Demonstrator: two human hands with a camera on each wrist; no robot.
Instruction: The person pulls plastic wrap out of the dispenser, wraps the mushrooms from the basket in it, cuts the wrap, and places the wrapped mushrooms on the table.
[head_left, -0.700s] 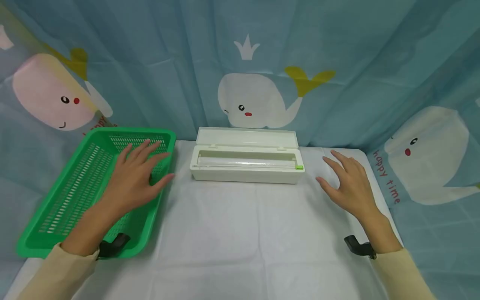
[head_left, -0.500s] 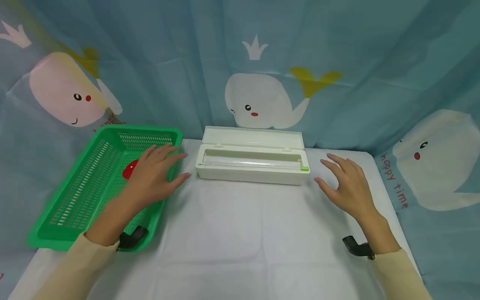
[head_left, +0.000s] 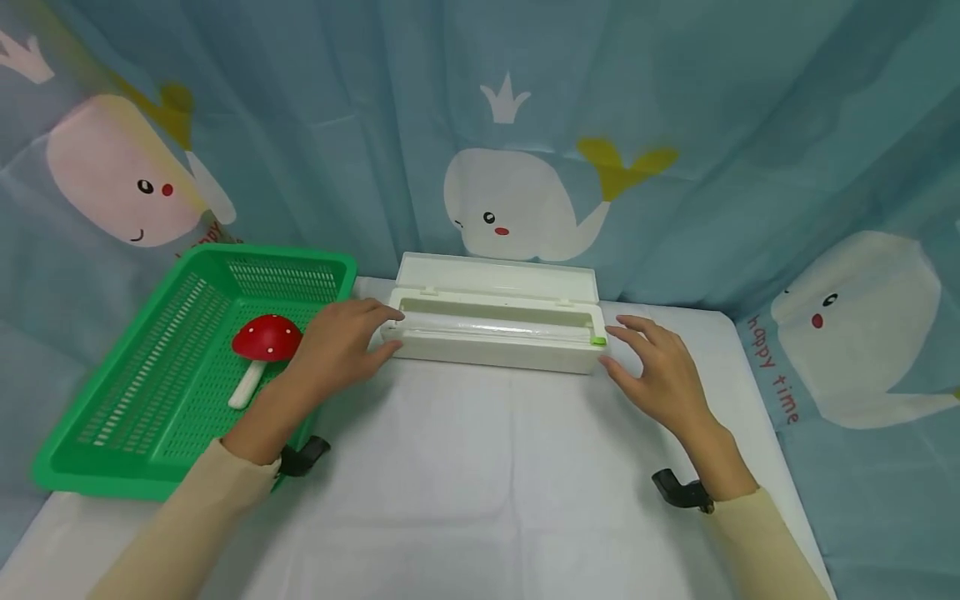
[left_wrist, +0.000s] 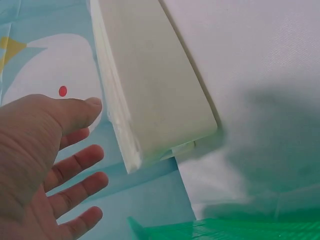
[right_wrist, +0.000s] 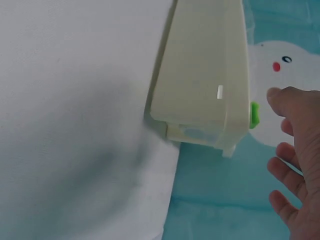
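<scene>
A white cling film dispenser (head_left: 491, 352) stands at the back of the table with its lid (head_left: 497, 277) up. Inside lies a roll of clear film (head_left: 495, 324), and a green slider (head_left: 598, 341) sits at the right end. My left hand (head_left: 336, 348) is at the dispenser's left end, thumb and fingers spread around that corner. At the opposite end, my right hand (head_left: 658, 375) has its fingertips close to the slider. Both wrist views show thumb and fingers apart, with nothing between them, beside the dispenser (left_wrist: 155, 75).
On the left stands a green basket (head_left: 97, 485) with slotted walls. In it lies a red-capped toy mushroom (head_left: 267, 337) with a white stem, partly next to my left forearm. A blue whale-print curtain (head_left: 337, 167) hangs behind the white-covered table (head_left: 450, 483).
My left hand has moved right from over the basket to the dispenser's left end, uncovering the mushroom. My right hand has shifted left to the dispenser's right end.
</scene>
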